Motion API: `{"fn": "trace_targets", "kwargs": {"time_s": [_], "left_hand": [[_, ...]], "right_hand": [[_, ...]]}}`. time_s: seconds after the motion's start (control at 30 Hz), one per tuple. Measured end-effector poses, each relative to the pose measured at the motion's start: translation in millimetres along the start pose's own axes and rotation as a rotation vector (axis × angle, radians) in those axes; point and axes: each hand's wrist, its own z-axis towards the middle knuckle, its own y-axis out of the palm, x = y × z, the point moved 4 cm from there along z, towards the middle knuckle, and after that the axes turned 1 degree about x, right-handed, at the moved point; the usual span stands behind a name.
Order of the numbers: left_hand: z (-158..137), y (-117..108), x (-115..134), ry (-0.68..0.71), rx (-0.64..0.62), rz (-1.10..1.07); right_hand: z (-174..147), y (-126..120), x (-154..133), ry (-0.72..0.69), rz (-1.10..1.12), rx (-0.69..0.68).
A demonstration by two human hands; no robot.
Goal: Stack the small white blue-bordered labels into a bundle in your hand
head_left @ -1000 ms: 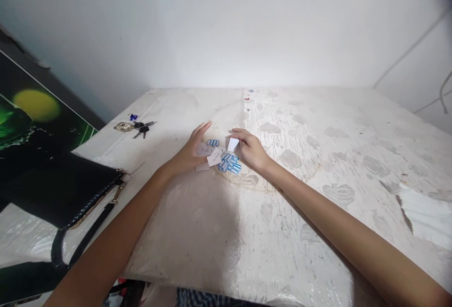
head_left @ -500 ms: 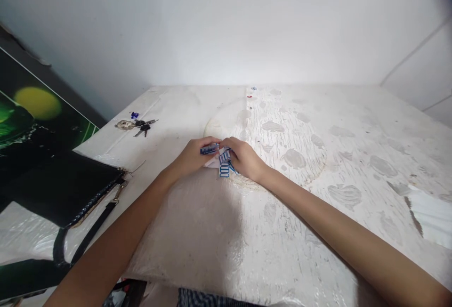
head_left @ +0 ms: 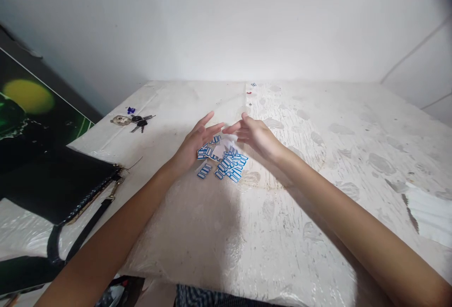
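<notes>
A loose pile of small white paper pieces with blue printed outlines (head_left: pixel 229 163) lies on the plastic-covered table (head_left: pixel 197 231), some overlapping and a few blank side up. My left hand (head_left: pixel 194 144) hovers at the pile's left edge, fingers spread, holding nothing. On the far right side of the pile, my right hand (head_left: pixel 259 135) is raised with its fingers stretched toward the left hand and nothing in it. The fingertips of both hands come close together above the far edge of the pieces.
Keys with a fob (head_left: pixel 139 121) and a small blue item (head_left: pixel 131 110) lie at the back left. A black bag (head_left: pixel 60 184) with a strap sits on the left edge. A torn white sheet (head_left: pixel 431 213) is at right. The white wall (head_left: pixel 226 29) stands behind.
Both hands have let go of the paper pieces and opened. The pieces now lie spread in a pile between them, and my hands have lifted and moved slightly apart.
</notes>
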Motion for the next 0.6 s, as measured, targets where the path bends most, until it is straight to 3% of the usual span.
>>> {"fn": "trace_targets", "kwargs": {"time_s": [0.17,0.33,0.47,0.6], "left_hand": [[-6,-11,0,0.004,-0.115,0.395],[-8,-11,-8,-0.04,-0.245,0.693],[-7,-5,-5,-0.047,-0.278,0.727],[-6,-1,-5,-0.053,-0.234,0.664]], "right_hand": [[-8,-6,-5,-0.046,-0.375,-0.201],[-19,14,8,-0.071,-0.52,-0.342],[-17,31,13,-0.172,-0.515,-0.365],[-10,30,14,-0.203,-0.454,-0.273]]}}
